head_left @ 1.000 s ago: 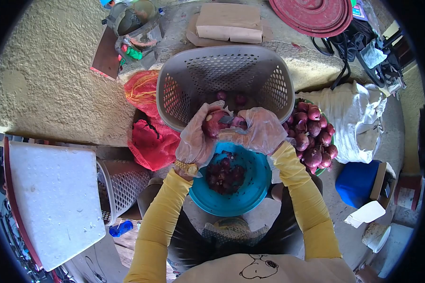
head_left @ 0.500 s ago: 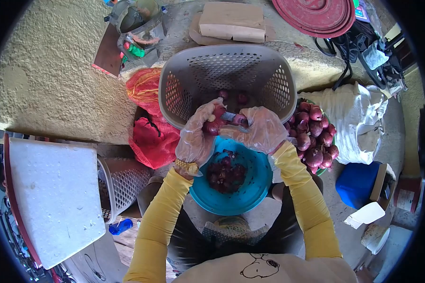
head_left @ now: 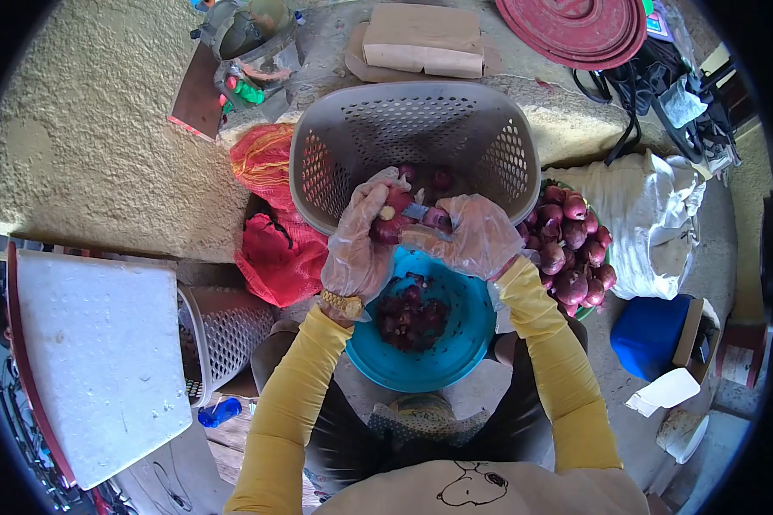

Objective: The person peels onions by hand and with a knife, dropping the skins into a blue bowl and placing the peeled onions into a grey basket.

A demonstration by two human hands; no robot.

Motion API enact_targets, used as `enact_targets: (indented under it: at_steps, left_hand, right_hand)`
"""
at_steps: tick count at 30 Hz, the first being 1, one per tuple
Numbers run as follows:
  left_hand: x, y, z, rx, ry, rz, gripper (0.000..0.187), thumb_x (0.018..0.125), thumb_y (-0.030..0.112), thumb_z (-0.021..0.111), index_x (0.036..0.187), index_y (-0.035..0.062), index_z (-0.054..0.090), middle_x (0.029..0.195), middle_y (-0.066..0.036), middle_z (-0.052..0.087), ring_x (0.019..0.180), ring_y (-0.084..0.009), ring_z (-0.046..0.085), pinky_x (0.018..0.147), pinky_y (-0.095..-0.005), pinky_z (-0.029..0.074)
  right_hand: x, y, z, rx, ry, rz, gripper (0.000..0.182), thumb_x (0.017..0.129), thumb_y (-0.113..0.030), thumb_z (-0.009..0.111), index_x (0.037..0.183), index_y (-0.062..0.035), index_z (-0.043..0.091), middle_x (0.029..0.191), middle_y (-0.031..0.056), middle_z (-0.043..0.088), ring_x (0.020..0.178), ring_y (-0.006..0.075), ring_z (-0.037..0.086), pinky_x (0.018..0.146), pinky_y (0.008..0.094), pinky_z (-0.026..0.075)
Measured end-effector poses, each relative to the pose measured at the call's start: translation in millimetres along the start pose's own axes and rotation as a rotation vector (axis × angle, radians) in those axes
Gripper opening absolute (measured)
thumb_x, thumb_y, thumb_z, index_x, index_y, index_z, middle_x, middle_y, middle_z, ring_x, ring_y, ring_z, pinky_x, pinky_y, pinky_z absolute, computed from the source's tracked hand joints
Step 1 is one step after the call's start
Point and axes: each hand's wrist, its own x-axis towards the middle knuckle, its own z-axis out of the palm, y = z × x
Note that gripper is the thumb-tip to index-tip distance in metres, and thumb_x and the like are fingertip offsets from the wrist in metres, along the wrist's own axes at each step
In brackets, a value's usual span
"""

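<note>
My left hand point(head_left: 358, 236), in a clear plastic glove, holds a red onion point(head_left: 389, 225) with a pale cut spot on it. My gloved right hand point(head_left: 475, 236) grips a small knife point(head_left: 416, 211), its blade against the onion; a purplish piece shows beside those fingers. Both hands are over the near rim of a grey perforated basket point(head_left: 524, 184), which has a few onions point(head_left: 441, 178) inside. Below them, a blue basin point(head_left: 378, 360) contains dark red onion pieces and skins point(head_left: 412, 319).
Whole red onions point(head_left: 571, 249) are heaped at the right, beside a white sack point(head_left: 648, 215). Red mesh bags point(head_left: 279, 257) lie left of the basket. A white foam lid point(head_left: 103, 360) and another perforated basket point(head_left: 232, 335) stand farther left. A blue container point(head_left: 650, 336) is at right.
The onion in my left hand has turned slightly, so its pale cut spot now faces up beside the blade. My right hand has barely moved.
</note>
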Motion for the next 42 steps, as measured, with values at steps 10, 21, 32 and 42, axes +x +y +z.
enact_targets:
  at_steps: [10, 21, 32, 42]
  left_hand:
    - [2.5, -6.5, -11.0, -0.016, -0.033, -0.004, 0.039, 0.106, 0.024, 0.062, 0.138, 0.0021, 0.059, 0.128, -0.011, 0.065, 0.125, -0.0285, 0.061, 0.105, -0.0430, 0.053]
    - [1.3, -3.7, -4.8, -0.035, -0.038, 0.026, 0.038, 0.107, 0.023, 0.061, 0.138, 0.0018, 0.059, 0.127, -0.012, 0.067, 0.123, -0.0256, 0.063, 0.104, -0.0411, 0.053]
    - [3.5, -5.3, -8.9, -0.092, -0.028, 0.024, 0.038, 0.105, 0.021, 0.063, 0.136, -0.0011, 0.061, 0.128, -0.014, 0.068, 0.124, -0.0279, 0.063, 0.109, -0.0441, 0.051]
    - [5.3, -6.0, -9.7, -0.117, -0.034, 0.025, 0.041, 0.103, 0.024, 0.066, 0.135, -0.0018, 0.062, 0.128, -0.015, 0.068, 0.124, -0.0319, 0.063, 0.112, -0.0485, 0.049]
  right_hand:
    - [1.0, -4.5, -0.1, 0.113, -0.015, 0.066, 0.075, 0.085, -0.075, 0.069, 0.093, -0.0013, 0.077, 0.080, 0.0245, 0.070, 0.081, 0.0445, 0.069, 0.077, 0.0496, 0.055]
    - [-1.9, -9.4, -5.1, 0.046, 0.097, -0.022, 0.057, 0.084, -0.055, 0.083, 0.098, -0.0007, 0.077, 0.070, 0.0184, 0.068, 0.063, 0.0332, 0.064, 0.067, 0.0426, 0.053]
    - [-0.4, -0.8, 3.3, 0.032, 0.172, -0.068, 0.070, 0.079, -0.070, 0.079, 0.086, -0.0010, 0.074, 0.075, 0.0239, 0.067, 0.076, 0.0455, 0.067, 0.071, 0.0508, 0.053]
    - [-2.0, -9.0, -6.4, 0.027, 0.094, 0.002, 0.067, 0.081, -0.068, 0.078, 0.088, -0.0015, 0.075, 0.076, 0.0240, 0.066, 0.075, 0.0449, 0.066, 0.072, 0.0507, 0.053]
